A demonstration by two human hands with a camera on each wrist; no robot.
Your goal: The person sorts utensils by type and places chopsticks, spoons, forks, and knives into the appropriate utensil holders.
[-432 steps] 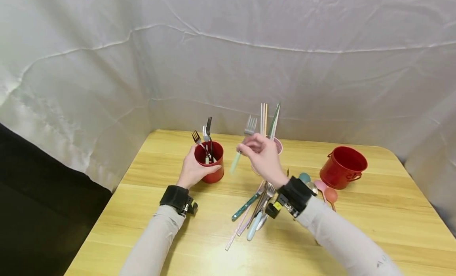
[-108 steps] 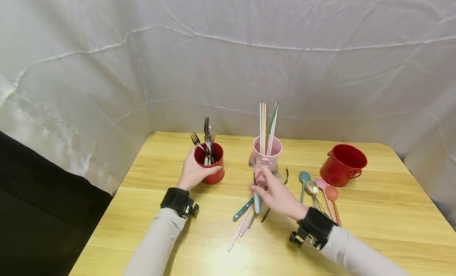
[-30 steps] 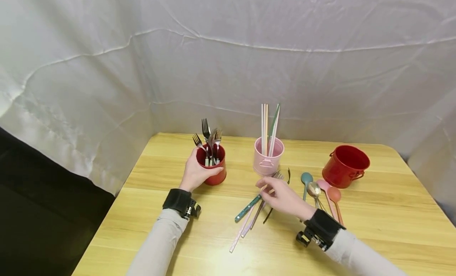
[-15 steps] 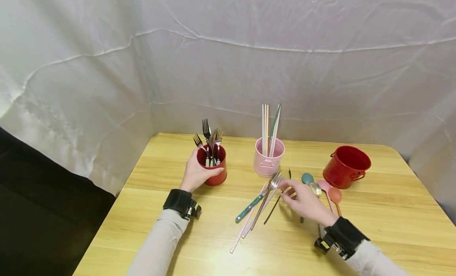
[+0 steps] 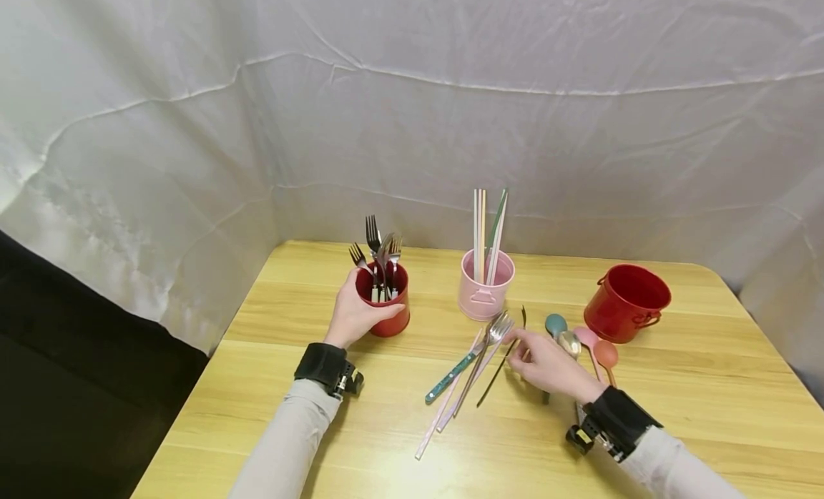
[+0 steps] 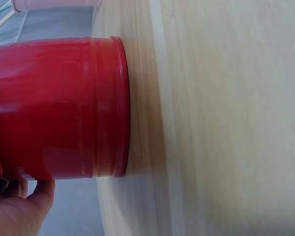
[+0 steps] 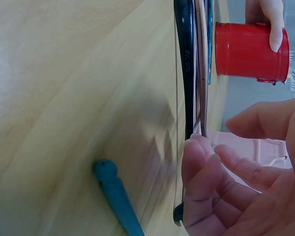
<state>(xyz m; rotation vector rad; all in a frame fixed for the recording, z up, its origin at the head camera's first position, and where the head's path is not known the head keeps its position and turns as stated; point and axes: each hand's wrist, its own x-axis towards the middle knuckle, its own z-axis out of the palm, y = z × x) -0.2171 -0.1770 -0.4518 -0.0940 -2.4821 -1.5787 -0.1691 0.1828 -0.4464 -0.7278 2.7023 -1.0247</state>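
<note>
My left hand (image 5: 362, 309) grips the near-left side of a red bucket (image 5: 390, 322), thumb across its front. Several forks (image 5: 373, 234) stand in it, tines up. My right hand (image 5: 547, 363) hovers low over the table, thumb apart from the other fingers. Its fingertips (image 7: 194, 152) are right at a thin black utensil (image 5: 498, 374), which lies edge-on to the head view with a curved end. To its left is a loose pile: a teal-handled utensil (image 5: 447, 379), forks with silver tines (image 5: 498, 329), and pink sticks (image 5: 430, 431).
A pink bucket (image 5: 479, 300) holding several chopsticks (image 5: 479, 231) stands at the back middle. Another red bucket (image 5: 611, 312) is at the back right. Before it lie spoons: teal (image 5: 555, 324), metal (image 5: 569, 343), pink (image 5: 586, 335) and orange (image 5: 606, 353).
The right hand earlier held a green-handled fork, then a light-blue-handled one; more forks now stand in the left bucket. It has since moved right, off the pile. The left hand has stayed.
</note>
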